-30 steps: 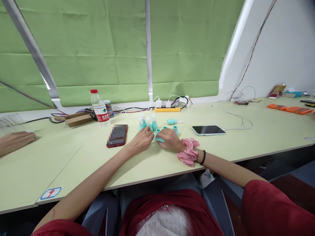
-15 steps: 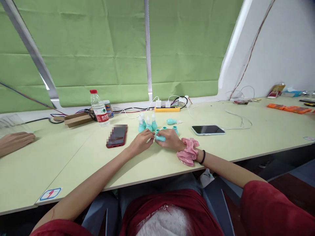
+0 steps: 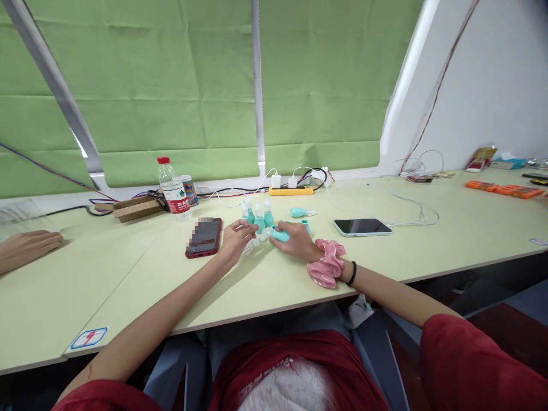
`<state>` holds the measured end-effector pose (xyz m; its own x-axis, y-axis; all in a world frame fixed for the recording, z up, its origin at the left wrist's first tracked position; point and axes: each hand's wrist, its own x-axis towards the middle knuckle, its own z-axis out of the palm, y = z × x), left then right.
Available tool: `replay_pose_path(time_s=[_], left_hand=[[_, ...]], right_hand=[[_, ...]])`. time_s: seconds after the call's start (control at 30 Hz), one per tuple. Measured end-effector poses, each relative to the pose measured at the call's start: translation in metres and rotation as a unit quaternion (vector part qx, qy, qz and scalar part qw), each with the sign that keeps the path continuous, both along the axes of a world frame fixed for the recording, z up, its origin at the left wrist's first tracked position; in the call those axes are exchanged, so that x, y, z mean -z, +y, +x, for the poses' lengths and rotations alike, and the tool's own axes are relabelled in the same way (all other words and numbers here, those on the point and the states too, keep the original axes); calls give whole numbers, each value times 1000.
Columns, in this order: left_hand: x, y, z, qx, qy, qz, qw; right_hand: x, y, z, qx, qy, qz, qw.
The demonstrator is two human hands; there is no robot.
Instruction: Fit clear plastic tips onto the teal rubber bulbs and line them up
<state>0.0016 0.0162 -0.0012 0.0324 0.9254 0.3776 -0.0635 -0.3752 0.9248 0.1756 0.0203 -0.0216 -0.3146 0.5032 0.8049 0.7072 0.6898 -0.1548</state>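
Observation:
My right hand is closed around a teal bulb nasal aspirator, whose clear tip points left. Close to that tip is my left hand, its fingers drawn together in a pinch; whether anything is between them is too small to make out. Several clear plastic nozzle pieces lie on the table just below the left fingers. Behind the hands stand several assembled teal aspirators with clear tips. One more aspirator lies on its side. A teal bulb with an open neck shows beside my right hand, which partly covers it.
To the left are a red-edged phone, a water bottle, a can and a cardboard box. A yellow power strip sits behind. Rightward lies another phone with a cable. Another person's hand rests far left.
My left hand has moved slightly left and up, away from the bulb. The aspirator's clear tip and the nozzle pieces on the table now show. My right hand keeps its hold.

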Motion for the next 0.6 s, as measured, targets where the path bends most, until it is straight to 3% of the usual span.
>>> replay_pose_path(time_s=[0.07, 0.13, 0.23, 0.33, 0.47, 0.6], left_hand=[[0, 7, -8, -19, 21, 12, 1000], [0, 11, -14, -55, 127, 78, 987], [4, 14, -19, -88, 308, 158, 934], [11, 18, -20, -75, 412, 168, 892], [12, 19, -19, -84, 432, 200, 875], [4, 2, -11, -95, 405, 246, 875]], right_hand=[[-1, 2, 3, 8, 25, -9, 1000], [-1, 2, 5, 5, 42, -16, 999], [-2, 1, 5, -23, 42, -17, 999], [-3, -1, 3, -44, 30, -19, 998], [-3, -1, 3, -59, 2, -47, 997], [-3, -5, 1, -101, -13, -77, 992]])
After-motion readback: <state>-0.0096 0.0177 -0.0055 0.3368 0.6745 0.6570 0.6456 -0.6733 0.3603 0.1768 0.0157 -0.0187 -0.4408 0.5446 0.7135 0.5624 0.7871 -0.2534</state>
